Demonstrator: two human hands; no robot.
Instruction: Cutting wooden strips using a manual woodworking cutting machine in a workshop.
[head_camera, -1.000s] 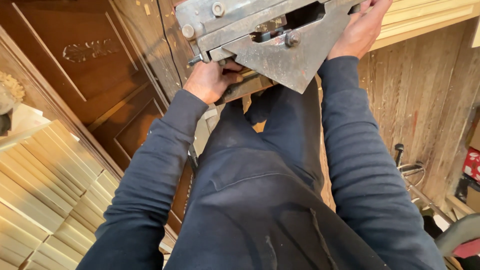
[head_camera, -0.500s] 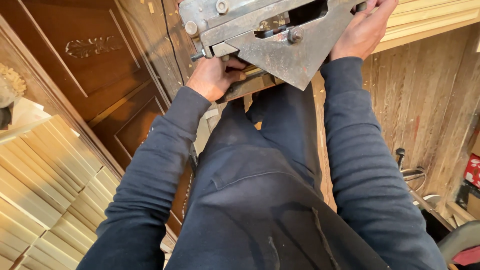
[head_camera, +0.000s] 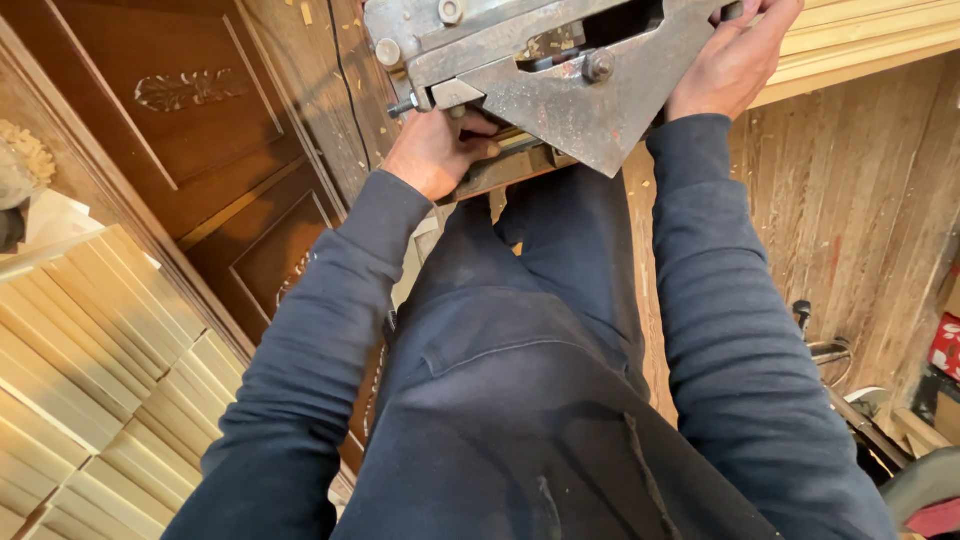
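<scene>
- Hands hold the worn grey metal machine plate (head_camera: 560, 70) at the top centre of the head view; it has slid slightly left since a second ago.
- Left hand (head_camera: 435, 150) stays curled under its lower-left edge, against the pale wooden strip (head_camera: 510, 170).
- Right hand (head_camera: 735, 55) stays clamped on its upper-right corner.
- Stacked pale wooden mouldings (head_camera: 90, 370) lie at lower left, unchanged.
</scene>
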